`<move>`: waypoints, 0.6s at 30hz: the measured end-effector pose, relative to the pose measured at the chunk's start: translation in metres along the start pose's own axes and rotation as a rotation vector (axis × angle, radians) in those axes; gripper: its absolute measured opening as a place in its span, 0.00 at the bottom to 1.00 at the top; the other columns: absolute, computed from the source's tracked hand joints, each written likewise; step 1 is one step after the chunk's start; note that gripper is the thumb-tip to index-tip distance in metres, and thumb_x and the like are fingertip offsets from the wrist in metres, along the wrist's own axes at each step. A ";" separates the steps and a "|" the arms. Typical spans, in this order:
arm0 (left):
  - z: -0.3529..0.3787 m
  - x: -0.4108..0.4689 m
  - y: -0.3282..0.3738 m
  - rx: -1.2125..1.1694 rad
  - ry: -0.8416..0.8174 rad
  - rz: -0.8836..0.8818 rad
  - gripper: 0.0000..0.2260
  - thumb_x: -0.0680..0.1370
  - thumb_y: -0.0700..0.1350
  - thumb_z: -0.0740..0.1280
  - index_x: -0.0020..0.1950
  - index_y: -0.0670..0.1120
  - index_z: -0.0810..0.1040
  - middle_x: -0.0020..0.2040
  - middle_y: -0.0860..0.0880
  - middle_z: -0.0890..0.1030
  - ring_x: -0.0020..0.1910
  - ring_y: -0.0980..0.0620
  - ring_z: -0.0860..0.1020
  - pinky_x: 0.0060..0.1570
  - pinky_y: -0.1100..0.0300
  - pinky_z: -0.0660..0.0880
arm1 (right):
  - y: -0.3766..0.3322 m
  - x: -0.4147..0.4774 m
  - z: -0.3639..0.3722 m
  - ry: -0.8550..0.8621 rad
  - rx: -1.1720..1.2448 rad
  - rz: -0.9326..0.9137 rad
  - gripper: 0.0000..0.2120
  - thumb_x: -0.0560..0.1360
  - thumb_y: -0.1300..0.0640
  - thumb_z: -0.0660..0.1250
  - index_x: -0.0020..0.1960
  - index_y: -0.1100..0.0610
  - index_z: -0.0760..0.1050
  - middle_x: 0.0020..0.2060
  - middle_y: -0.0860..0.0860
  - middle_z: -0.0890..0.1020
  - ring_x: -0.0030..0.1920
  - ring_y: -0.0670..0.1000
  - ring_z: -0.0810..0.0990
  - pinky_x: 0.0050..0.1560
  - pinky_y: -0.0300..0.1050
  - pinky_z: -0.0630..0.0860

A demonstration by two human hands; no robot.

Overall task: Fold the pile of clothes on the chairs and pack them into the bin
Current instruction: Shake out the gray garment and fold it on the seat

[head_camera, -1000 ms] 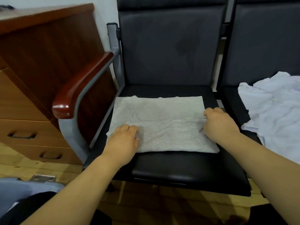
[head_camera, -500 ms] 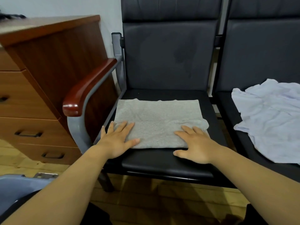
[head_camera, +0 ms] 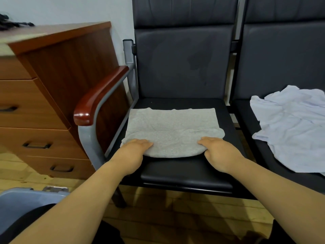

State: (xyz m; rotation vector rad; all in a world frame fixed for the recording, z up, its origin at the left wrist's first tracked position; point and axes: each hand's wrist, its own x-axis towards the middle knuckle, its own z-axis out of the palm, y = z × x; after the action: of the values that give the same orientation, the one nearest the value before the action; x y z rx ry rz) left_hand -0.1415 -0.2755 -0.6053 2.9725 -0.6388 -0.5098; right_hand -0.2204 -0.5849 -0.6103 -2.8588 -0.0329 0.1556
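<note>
Folded grey garment (head_camera: 172, 129) flat on chair seat (head_camera: 184, 176), near edge lifted off seat and pinched by left hand (head_camera: 134, 148) and right hand (head_camera: 219, 151), fingers on top, thumbs apparently beneath; soft, light, limp, likely to sag open unless carried by both near corners

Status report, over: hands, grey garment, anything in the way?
Left hand, right hand grip folded grey garment near edge, on chair seat. White garment unfolded, next chair. Nothing atop it.

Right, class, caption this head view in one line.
Left hand and right hand hold a folded grey cloth on a black chair.
</note>
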 end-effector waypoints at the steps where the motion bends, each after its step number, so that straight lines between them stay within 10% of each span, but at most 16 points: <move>1: -0.001 -0.002 0.000 -0.038 0.016 -0.020 0.27 0.84 0.39 0.58 0.82 0.56 0.61 0.82 0.51 0.61 0.79 0.46 0.63 0.78 0.55 0.58 | -0.001 -0.002 -0.002 0.025 0.005 -0.004 0.14 0.81 0.58 0.58 0.63 0.52 0.77 0.59 0.51 0.81 0.56 0.56 0.79 0.57 0.54 0.78; 5: -0.014 -0.029 0.001 -0.073 0.195 0.035 0.17 0.83 0.39 0.58 0.65 0.50 0.81 0.60 0.47 0.82 0.57 0.45 0.78 0.52 0.58 0.73 | -0.002 -0.011 -0.022 0.017 0.028 -0.022 0.13 0.81 0.56 0.58 0.38 0.51 0.69 0.36 0.45 0.75 0.40 0.50 0.75 0.39 0.47 0.70; 9: -0.033 -0.040 -0.013 -0.186 0.210 0.027 0.10 0.80 0.38 0.61 0.44 0.44 0.81 0.42 0.47 0.81 0.44 0.45 0.79 0.45 0.52 0.77 | 0.003 -0.016 -0.045 -0.134 0.249 0.022 0.17 0.78 0.59 0.60 0.31 0.54 0.63 0.28 0.48 0.69 0.32 0.49 0.69 0.37 0.48 0.67; 18: -0.057 -0.019 -0.024 -0.493 0.458 -0.109 0.07 0.79 0.41 0.67 0.47 0.52 0.82 0.41 0.52 0.82 0.41 0.53 0.79 0.38 0.57 0.72 | 0.016 0.002 -0.074 -0.035 0.564 0.148 0.19 0.77 0.57 0.62 0.29 0.50 0.62 0.28 0.46 0.66 0.33 0.49 0.65 0.38 0.50 0.64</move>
State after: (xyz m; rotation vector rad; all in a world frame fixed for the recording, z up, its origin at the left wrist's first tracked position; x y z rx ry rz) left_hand -0.1298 -0.2462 -0.5483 2.5227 -0.2581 0.0243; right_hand -0.2104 -0.6205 -0.5442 -2.2934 0.1860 0.2069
